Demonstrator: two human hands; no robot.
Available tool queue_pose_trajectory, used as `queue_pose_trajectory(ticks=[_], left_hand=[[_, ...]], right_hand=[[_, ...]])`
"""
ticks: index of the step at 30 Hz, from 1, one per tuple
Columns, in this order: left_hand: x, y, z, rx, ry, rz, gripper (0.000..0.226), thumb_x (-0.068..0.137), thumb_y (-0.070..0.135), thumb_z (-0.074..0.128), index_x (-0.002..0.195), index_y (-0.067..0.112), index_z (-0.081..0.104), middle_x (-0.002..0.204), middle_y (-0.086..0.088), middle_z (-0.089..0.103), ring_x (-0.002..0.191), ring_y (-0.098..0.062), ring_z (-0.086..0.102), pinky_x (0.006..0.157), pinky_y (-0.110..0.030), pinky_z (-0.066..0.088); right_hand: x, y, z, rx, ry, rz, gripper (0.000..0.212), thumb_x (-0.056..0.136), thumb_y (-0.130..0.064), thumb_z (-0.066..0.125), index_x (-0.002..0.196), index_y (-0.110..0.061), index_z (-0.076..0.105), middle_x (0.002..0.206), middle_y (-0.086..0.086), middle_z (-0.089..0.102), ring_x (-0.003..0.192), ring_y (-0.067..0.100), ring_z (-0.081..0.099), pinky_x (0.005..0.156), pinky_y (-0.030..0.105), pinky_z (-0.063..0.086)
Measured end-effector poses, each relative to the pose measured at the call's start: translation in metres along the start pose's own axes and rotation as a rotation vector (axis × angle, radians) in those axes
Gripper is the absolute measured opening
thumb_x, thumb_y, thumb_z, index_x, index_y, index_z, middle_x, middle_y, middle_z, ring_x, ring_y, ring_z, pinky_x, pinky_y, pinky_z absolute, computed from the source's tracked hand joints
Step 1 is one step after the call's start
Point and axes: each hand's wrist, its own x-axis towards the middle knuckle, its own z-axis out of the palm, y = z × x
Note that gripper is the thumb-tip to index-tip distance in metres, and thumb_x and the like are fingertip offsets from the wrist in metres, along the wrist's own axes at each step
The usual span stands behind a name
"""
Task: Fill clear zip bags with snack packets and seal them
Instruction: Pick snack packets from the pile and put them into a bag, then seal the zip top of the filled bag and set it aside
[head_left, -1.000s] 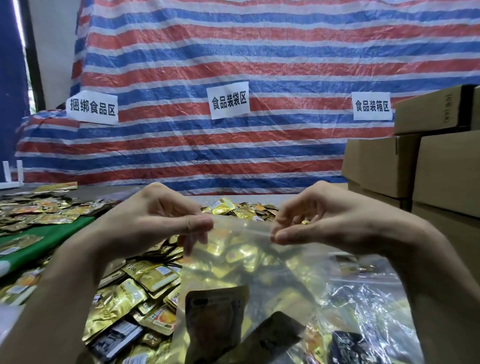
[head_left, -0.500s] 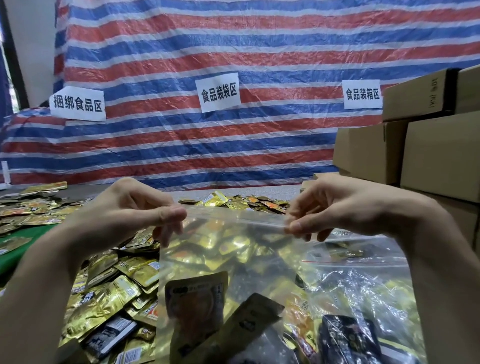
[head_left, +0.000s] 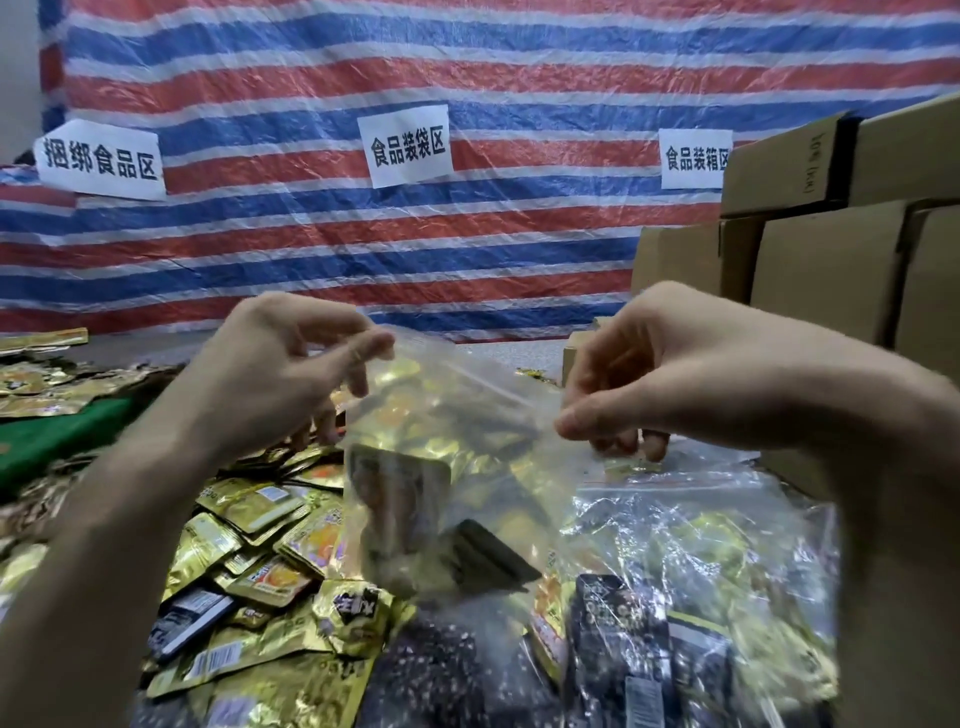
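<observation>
Since the earlier frame, both hands are sitting farther apart along the zip bag (head_left: 457, 467). I'm seeing my left hand (head_left: 280, 374) pinching its top left corner and my right hand (head_left: 670, 374) pinching the top right edge, the bag hanging between them above the loose snack packets (head_left: 249, 525), beside filled bags (head_left: 691, 571).
</observation>
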Motion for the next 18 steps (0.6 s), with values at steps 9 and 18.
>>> queue_pose_trajectory(ticks=[9,18], left_hand=[[0.059,0.006,0.132,-0.283,-0.101,-0.379,0.029,0.101,0.017,0.056,0.078,0.003,0.063,0.063,-0.011,0.059,0.045,-0.017,0.064,0.049,-0.032,0.059],[0.056,-0.016,0.190,-0.816,-0.405,-0.716,0.019,0.102,0.010,0.047,0.086,0.010,0.057,0.086,-0.007,0.056,0.071,-0.011,0.058,0.060,-0.019,0.049]], right_hand=[[-0.009,0.045,0.008,-0.195,0.540,0.420,0.012,0.082,-0.027,0.074,0.092,-0.024,0.068,0.089,-0.001,0.071,0.085,0.022,0.067,0.078,0.042,0.057],[0.020,0.060,0.101,0.236,0.668,0.081,0.007,0.088,-0.013,0.069,0.092,-0.018,0.068,0.088,-0.001,0.067,0.082,0.018,0.066,0.072,0.035,0.057]])
